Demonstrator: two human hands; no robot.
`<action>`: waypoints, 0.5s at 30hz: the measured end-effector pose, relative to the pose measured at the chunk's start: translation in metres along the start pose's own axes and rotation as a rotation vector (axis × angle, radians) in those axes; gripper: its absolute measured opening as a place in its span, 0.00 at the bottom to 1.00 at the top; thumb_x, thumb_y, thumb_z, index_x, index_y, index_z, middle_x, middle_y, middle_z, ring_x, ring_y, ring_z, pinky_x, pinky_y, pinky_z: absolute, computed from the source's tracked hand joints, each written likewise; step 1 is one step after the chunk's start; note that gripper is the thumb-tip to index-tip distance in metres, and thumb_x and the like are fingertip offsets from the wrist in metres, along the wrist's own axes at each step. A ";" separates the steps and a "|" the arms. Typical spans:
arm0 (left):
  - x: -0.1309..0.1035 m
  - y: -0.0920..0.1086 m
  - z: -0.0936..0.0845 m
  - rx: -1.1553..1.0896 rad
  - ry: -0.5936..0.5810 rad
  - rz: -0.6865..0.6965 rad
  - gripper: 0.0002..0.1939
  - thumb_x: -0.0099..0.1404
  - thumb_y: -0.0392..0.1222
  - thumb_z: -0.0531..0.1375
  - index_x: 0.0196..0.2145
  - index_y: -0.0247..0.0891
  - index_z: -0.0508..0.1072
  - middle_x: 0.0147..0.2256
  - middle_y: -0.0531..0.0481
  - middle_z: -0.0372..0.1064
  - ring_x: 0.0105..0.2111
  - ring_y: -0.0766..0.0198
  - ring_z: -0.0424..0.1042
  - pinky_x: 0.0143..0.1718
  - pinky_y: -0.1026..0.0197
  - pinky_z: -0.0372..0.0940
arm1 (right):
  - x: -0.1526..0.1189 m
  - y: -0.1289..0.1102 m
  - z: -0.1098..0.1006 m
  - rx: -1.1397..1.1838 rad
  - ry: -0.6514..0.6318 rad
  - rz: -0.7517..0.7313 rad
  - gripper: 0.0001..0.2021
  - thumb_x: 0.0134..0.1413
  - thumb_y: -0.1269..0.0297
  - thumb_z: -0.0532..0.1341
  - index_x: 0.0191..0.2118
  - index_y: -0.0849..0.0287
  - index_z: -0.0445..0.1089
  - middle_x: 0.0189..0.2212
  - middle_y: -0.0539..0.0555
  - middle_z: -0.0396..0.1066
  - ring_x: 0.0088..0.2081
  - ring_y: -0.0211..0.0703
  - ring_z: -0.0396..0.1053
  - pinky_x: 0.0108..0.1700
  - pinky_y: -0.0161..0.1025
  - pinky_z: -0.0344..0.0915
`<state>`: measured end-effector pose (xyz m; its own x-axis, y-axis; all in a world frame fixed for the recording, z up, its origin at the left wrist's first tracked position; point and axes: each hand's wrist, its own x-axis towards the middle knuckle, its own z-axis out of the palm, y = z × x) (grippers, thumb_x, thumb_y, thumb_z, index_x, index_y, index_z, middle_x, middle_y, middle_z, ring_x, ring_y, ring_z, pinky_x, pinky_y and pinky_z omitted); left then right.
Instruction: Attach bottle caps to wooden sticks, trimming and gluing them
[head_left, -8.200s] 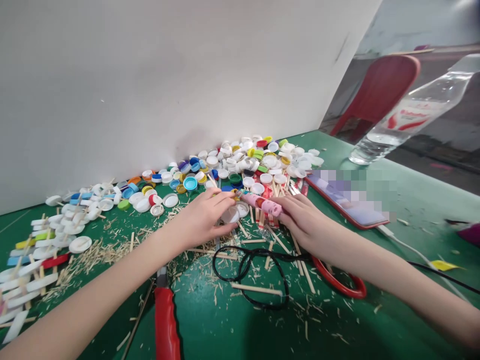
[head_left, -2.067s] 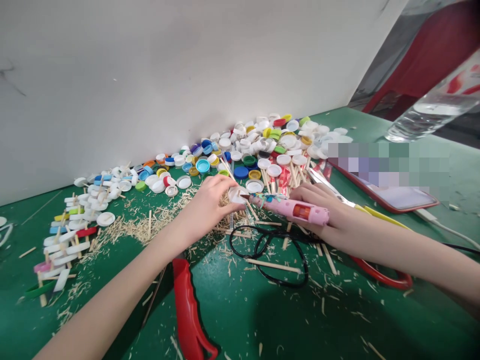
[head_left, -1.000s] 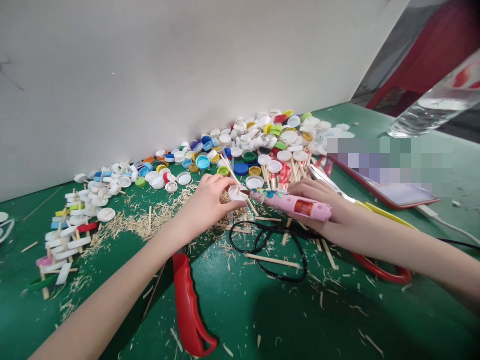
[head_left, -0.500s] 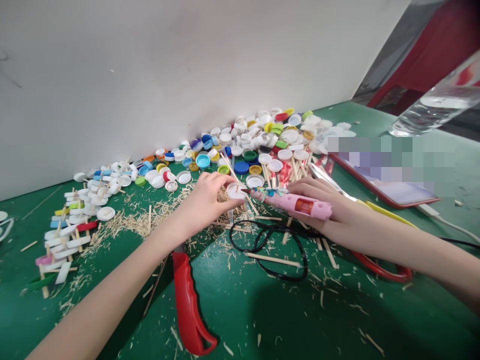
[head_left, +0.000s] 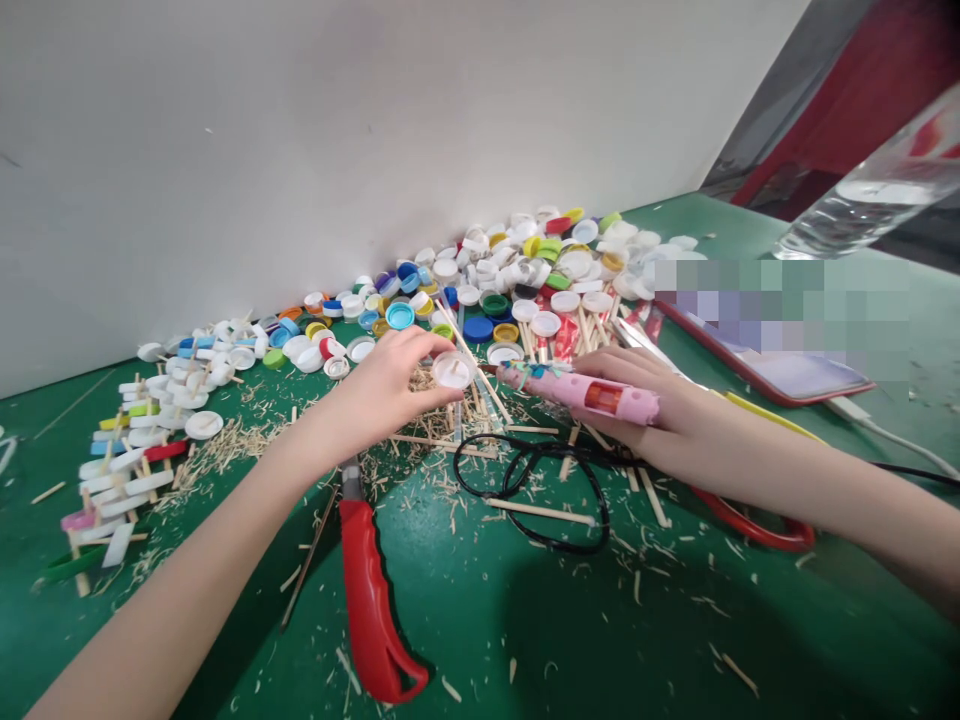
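Note:
Between the thumb and fingers of my left hand [head_left: 401, 375] is a whitish bottle cap [head_left: 452, 372], its hollow side towards me and a short bit of wood showing in it. My right hand [head_left: 637, 385] is closed round a pink-handled soldering iron [head_left: 574, 388], which has a little window in its side and blue-green stuff near the front. The iron's thin dark tip points left at the cap, with a small gap between them. Beneath both hands lie wooden sticks, wood shavings and a looped black cord [head_left: 517, 470].
A red-handled knife [head_left: 375, 600] lies in front. Caps joined with sticks [head_left: 135, 470] stand at left; a heap of loose caps [head_left: 517, 265] runs along the wall. At right are scissors [head_left: 757, 530], a charging phone [head_left: 787, 350] and a clear water bottle [head_left: 840, 215].
My left hand has drawn the cap slightly left, away from the iron's tip, and turned it a little more towards me. The right hand keeps the iron nearly still. The view has shifted slightly.

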<state>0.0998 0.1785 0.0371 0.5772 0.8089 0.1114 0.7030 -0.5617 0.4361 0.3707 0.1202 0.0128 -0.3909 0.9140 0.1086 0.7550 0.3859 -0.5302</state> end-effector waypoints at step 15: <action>-0.001 -0.008 -0.003 0.001 0.034 -0.030 0.17 0.61 0.50 0.59 0.45 0.42 0.68 0.48 0.50 0.66 0.49 0.59 0.65 0.51 0.54 0.60 | 0.001 -0.007 0.006 -0.085 0.099 0.140 0.16 0.58 0.54 0.51 0.49 0.55 0.62 0.43 0.57 0.67 0.43 0.50 0.64 0.39 0.47 0.63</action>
<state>0.0920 0.1826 0.0363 0.5419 0.8306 0.1283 0.7200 -0.5376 0.4388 0.3617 0.1179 0.0114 -0.2284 0.9657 0.1237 0.8416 0.2597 -0.4736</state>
